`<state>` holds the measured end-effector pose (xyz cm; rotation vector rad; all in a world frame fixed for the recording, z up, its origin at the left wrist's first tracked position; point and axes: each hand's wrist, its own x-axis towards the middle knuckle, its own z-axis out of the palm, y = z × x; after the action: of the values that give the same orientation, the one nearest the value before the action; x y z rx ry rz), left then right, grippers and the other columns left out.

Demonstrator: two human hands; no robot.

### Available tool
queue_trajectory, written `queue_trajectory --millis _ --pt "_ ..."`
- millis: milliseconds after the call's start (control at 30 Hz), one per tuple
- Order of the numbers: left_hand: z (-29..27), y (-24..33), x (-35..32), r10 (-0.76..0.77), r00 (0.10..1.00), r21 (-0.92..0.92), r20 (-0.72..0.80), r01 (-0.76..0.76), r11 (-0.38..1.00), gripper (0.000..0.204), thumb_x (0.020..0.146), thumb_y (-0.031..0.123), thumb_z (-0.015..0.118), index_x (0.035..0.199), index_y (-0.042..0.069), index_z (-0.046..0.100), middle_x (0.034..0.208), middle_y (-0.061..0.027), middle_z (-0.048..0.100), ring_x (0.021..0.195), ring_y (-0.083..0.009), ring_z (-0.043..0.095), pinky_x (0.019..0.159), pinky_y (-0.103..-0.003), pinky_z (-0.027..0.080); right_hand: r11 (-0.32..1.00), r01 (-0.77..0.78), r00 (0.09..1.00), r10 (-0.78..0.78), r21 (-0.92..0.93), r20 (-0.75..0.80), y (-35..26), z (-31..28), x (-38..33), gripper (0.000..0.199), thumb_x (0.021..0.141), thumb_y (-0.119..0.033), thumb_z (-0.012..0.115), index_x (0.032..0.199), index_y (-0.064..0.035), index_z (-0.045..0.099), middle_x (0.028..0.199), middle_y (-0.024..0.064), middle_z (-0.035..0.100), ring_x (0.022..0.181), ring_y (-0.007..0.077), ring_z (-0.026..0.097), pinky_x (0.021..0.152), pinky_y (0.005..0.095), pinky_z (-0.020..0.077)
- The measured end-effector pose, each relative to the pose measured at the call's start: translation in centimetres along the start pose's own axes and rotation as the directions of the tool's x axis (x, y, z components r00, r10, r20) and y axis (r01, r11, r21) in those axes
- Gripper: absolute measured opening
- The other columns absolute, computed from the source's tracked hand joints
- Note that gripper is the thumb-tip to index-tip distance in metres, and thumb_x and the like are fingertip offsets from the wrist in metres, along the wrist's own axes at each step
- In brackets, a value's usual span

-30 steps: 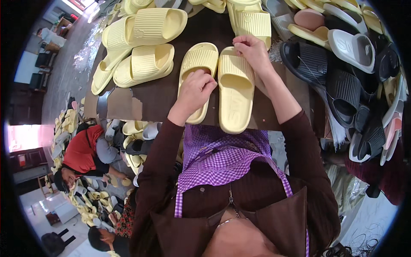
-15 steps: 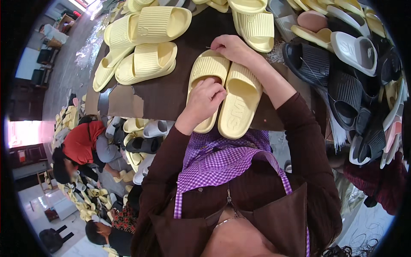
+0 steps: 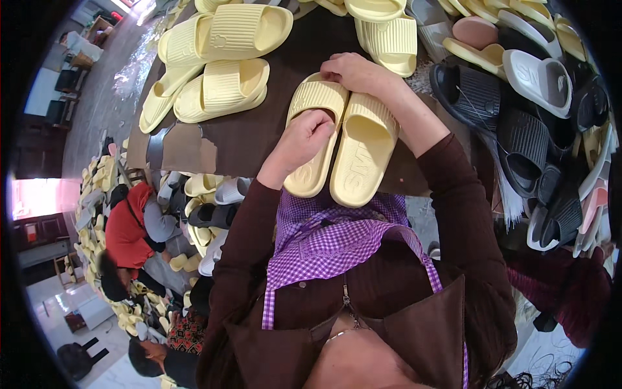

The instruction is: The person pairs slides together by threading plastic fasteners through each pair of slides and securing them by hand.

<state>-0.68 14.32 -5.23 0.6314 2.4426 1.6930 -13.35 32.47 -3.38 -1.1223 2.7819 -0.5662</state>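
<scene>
Two pale yellow slide sandals lie side by side on the dark brown table (image 3: 240, 136), toes pointing away from me. My left hand (image 3: 304, 139) grips the left sandal (image 3: 314, 136), fingers curled into it behind the strap. My right hand (image 3: 356, 72) holds the toe ends of the pair, resting mostly over the right sandal (image 3: 363, 155). Both sleeves are dark brown, and a purple checked apron hangs below.
More pale yellow sandals (image 3: 220, 65) are piled at the table's far left and back. Black, white and pink sandals (image 3: 518, 110) are heaped at the right. Below at left, a person in red (image 3: 126, 230) sits among sandals scattered on the floor.
The yellow pair has been drawn nearer to me and pressed together. My right hand slid from the right sandal's strap to the toe ends; my left hand stays in the left sandal.
</scene>
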Motion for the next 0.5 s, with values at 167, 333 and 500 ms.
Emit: queue_trajectory --millis 167,333,500 --pt "0.1 -0.6 0.3 -0.005 1.0 -0.028 0.014 0.005 1.0 0.015 0.087 0.012 0.056 0.088 -0.003 0.057 0.079 -0.0099 0.057 0.072 -0.0182 0.054 0.065 -0.029 0.044 0.997 0.061 0.995 -0.064 -0.043 -0.073 0.7 0.5 0.1 0.015 0.074 -0.003 0.055 0.085 -0.0037 0.065 0.089 0.0158 0.062 0.088 0.0322 0.061 0.079 0.04 0.0481" --pt "0.1 -0.8 0.2 0.023 0.999 -0.008 -0.023 -0.023 1.0 0.015 0.086 0.012 0.056 0.088 -0.003 0.058 0.081 -0.0127 0.059 0.07 -0.021 0.056 0.064 -0.031 0.045 0.977 0.059 0.993 -0.079 -0.205 -0.09 1.1 0.8 0.1 0.015 0.077 -0.008 0.054 0.087 -0.0042 0.064 0.09 0.0162 0.062 0.087 0.0325 0.06 0.08 0.0399 0.0479" --pt "0.4 -0.2 -0.3 0.042 0.994 -0.112 -0.096 -0.053 0.992 0.016 0.086 0.012 0.056 0.091 -0.003 0.06 0.083 -0.0118 0.061 0.069 -0.0185 0.057 0.063 -0.029 0.046 0.984 -0.115 0.932 0.06 -0.133 -0.356 1.6 0.3 -1.0 0.012 0.082 -0.009 0.053 0.088 -0.0019 0.061 0.083 0.0155 0.061 0.084 0.034 0.058 0.076 0.0397 0.047"
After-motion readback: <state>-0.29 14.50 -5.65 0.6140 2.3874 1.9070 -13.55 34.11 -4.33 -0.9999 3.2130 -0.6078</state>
